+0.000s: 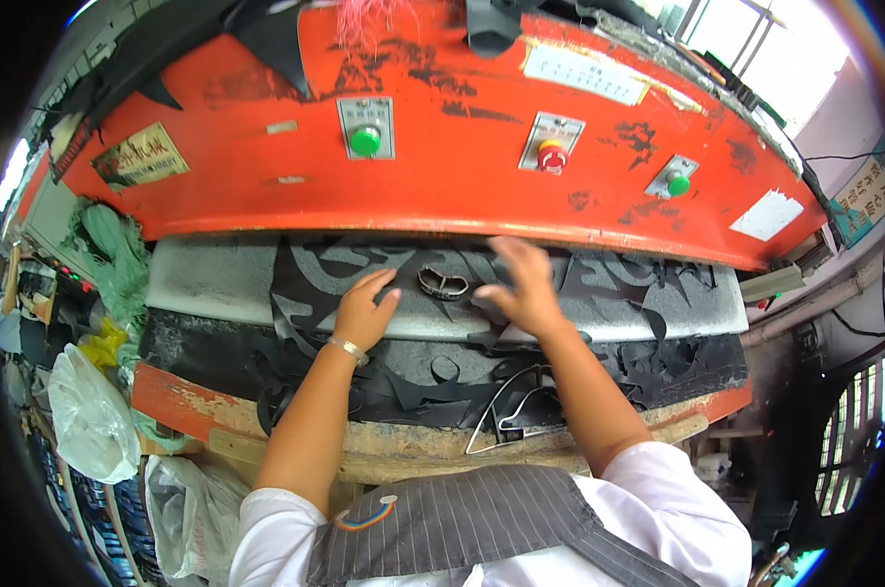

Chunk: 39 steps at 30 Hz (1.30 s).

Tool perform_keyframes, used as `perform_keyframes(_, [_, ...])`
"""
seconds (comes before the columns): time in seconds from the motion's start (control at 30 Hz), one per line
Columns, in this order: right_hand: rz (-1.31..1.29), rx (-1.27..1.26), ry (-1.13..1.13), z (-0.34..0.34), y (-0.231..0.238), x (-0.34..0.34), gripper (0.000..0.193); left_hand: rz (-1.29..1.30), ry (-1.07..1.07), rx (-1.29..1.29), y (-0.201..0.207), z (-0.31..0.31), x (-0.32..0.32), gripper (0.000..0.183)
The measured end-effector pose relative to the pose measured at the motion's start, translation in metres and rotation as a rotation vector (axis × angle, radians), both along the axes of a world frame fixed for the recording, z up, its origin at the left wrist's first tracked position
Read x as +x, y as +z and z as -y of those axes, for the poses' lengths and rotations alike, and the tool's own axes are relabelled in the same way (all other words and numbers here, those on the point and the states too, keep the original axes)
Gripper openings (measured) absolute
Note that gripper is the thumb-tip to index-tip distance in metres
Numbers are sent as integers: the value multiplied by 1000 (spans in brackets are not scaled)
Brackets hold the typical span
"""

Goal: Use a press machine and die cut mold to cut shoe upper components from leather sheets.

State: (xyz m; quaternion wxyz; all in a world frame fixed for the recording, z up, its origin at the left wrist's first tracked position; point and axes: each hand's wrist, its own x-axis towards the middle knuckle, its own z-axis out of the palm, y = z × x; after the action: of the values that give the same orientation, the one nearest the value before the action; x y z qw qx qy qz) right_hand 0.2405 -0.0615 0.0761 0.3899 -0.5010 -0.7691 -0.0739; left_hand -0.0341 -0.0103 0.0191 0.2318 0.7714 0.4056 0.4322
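My left hand (367, 311) is over a black sheet of cut-out material (310, 293) on the press bed, its fingers stretched and thumb apart, with nothing in them. A small curved metal cutting die (443, 284) with a divider across it lies on the sheet between my two hands. To the right of that die, my right hand (526, 289) is open, fingers spread and slightly blurred. Neither hand touches the die. Whether the fingertips rest on the sheet, I cannot tell. A larger metal outline die (506, 416) lies near the front edge, beneath my right forearm.
The red press head (442, 186) spans the far side, carrying green buttons (366, 142) and a red stop button (552, 157). Torn black offcuts (433, 377) cover the front ledge. Plastic bags (90, 416) hang at the left, by green netting (118, 254).
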Motion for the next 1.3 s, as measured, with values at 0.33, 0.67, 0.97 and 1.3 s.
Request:
perform_keyframes(0.33, [-327,731,-823,-3,160,163,60,-75,149,599,212,6,24,26])
perform_keyframes(0.67, [-288,471,-535,85,131,121,51,-464,18,-335,122,192,-35,32])
perform_keyframes(0.97, [-112,221,70,54,105,-37,34,-454,334,-128,82,259,-29,16])
perform_keyframes(1.3, [69,-209,-135,29,36,-62,32,-455,87,-197,65,253,-56,21])
